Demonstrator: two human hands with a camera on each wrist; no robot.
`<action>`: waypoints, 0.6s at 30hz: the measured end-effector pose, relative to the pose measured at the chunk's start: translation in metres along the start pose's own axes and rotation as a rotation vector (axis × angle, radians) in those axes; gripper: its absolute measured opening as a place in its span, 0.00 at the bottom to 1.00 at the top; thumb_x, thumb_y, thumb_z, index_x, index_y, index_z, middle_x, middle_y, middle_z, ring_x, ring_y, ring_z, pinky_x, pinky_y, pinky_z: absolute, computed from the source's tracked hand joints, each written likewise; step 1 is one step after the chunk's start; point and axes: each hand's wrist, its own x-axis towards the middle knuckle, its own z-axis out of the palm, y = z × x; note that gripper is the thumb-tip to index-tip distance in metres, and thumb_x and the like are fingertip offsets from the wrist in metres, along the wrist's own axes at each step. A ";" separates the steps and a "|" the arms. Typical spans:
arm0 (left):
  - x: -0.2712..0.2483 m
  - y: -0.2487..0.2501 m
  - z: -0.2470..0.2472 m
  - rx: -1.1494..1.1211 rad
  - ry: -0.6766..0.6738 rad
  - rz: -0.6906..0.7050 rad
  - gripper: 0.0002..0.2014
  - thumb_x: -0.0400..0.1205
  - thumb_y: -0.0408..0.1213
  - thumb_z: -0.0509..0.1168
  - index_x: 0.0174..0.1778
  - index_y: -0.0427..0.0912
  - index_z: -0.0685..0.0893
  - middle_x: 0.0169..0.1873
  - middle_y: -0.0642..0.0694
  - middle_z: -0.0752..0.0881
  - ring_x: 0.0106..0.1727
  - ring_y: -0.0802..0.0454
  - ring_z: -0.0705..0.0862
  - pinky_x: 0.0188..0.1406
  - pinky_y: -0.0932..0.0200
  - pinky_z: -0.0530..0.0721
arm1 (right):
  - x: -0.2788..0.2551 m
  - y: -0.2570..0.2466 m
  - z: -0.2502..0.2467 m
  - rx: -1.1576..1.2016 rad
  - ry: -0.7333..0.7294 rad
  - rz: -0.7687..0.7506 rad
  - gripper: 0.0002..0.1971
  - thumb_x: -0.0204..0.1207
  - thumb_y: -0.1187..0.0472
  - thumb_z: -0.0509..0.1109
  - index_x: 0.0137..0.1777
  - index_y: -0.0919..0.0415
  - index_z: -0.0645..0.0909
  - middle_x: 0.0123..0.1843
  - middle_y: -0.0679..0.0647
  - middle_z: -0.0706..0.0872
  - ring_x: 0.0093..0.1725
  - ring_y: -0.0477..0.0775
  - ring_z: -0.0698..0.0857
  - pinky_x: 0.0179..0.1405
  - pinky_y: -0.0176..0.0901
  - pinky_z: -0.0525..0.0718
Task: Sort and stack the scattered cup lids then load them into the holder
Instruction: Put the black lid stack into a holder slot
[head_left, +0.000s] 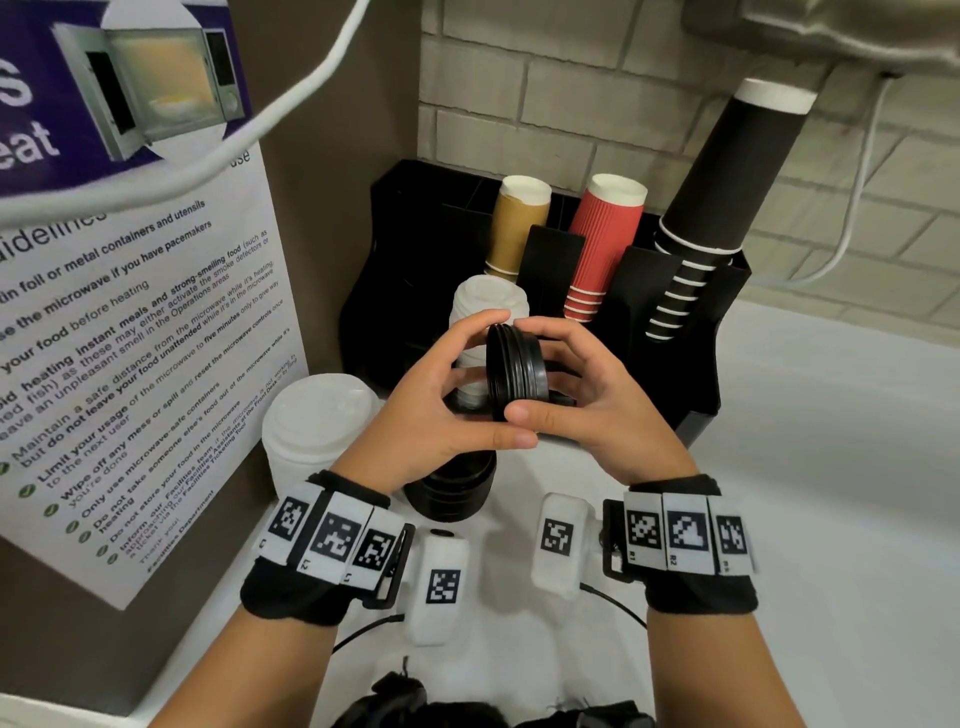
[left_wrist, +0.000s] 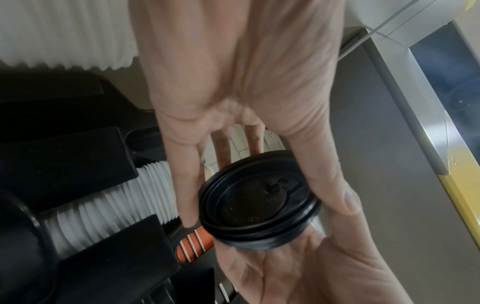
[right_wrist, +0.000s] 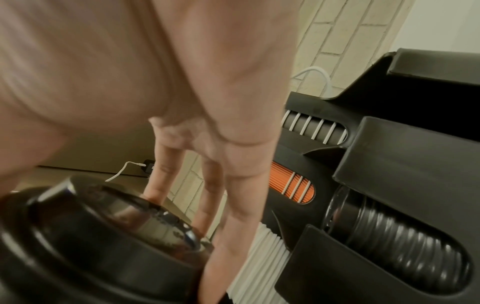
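Observation:
A short stack of black cup lids (head_left: 515, 370) stands on edge in the air in front of the black holder (head_left: 696, 332). My left hand (head_left: 452, 379) grips its left face and rim, and my right hand (head_left: 582, 384) grips the right side, thumbs overlapping below. In the left wrist view the black lid stack (left_wrist: 259, 203) shows its top face between my fingers (left_wrist: 185, 185) and thumb. The right wrist view has the black lid stack (right_wrist: 103, 236) blurred and close. White lids (head_left: 488, 306) fill a holder slot behind my hands. Black lids (right_wrist: 405, 242) lie in another slot.
A stack of white lids (head_left: 317, 421) stands on the counter at left, and a black lid stack (head_left: 452, 493) stands under my left wrist. Tan cups (head_left: 514, 223), red cups (head_left: 602, 244) and black cups (head_left: 727, 187) stand in the holder. A notice-covered wall (head_left: 130, 338) closes the left side.

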 end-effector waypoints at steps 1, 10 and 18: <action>0.000 0.000 0.000 0.000 -0.004 -0.001 0.44 0.62 0.44 0.82 0.73 0.64 0.70 0.64 0.72 0.79 0.67 0.62 0.82 0.62 0.56 0.85 | 0.000 0.001 0.000 -0.003 0.003 0.000 0.32 0.62 0.59 0.83 0.67 0.46 0.77 0.61 0.49 0.85 0.61 0.51 0.85 0.60 0.50 0.85; 0.005 -0.003 -0.003 -0.053 -0.006 -0.038 0.47 0.62 0.38 0.85 0.74 0.66 0.69 0.73 0.62 0.73 0.74 0.58 0.76 0.68 0.49 0.82 | 0.007 0.002 -0.003 -0.003 0.017 -0.062 0.32 0.60 0.56 0.84 0.66 0.46 0.78 0.61 0.46 0.85 0.61 0.50 0.85 0.59 0.45 0.85; 0.009 0.008 -0.020 0.001 0.259 -0.013 0.21 0.73 0.54 0.71 0.62 0.64 0.78 0.64 0.57 0.79 0.64 0.57 0.84 0.71 0.46 0.80 | 0.043 0.018 -0.065 -0.303 0.426 -0.053 0.33 0.62 0.57 0.85 0.67 0.48 0.74 0.63 0.49 0.82 0.63 0.50 0.84 0.64 0.51 0.84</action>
